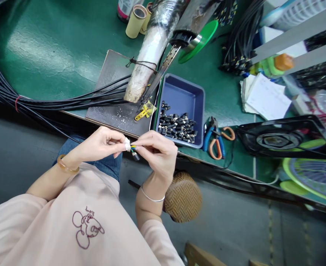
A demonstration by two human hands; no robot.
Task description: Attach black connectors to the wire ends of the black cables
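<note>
My left hand [104, 144] is closed in a pinch in front of the bench edge, with a white wrapping [128, 144] at its fingertips; whether this is finger tape or part of the work I cannot tell. Thin coloured wires [133, 147], yellow, green and blue, run between the two hands. My right hand [157, 149] pinches them from the other side, thumb against fingers. Below the fingertips hangs a small connector [135, 156] with metal and dark parts. Just beyond, a soldering iron [163, 68] points down over a dark board [115, 120], near a yellow piece [145, 112].
A blue tray [199, 94] holds many small black connectors. Pliers [214, 138] lie right of it, then a black fan [279, 138]. Bundled black cables [41, 103] cross the left side. A green solder spool [204, 40] stands behind. A woven stool [183, 197] is below the bench.
</note>
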